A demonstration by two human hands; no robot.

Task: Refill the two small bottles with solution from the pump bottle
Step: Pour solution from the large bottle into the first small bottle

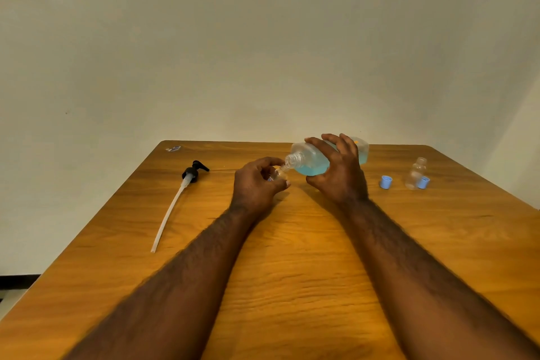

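While right hand (340, 177) grips the pump bottle (311, 166), left hand (254, 184) seemingly pinches a small bottle (279, 174).

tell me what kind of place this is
Likely a plain indoor room, perhaps a home or office: a bare off-white wall, a brown wood-grain table against it, and a clear plastic bottle of blue liquid.

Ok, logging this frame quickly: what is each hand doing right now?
Left hand: holding a small bottle.
Right hand: holding the tilted big bottle.
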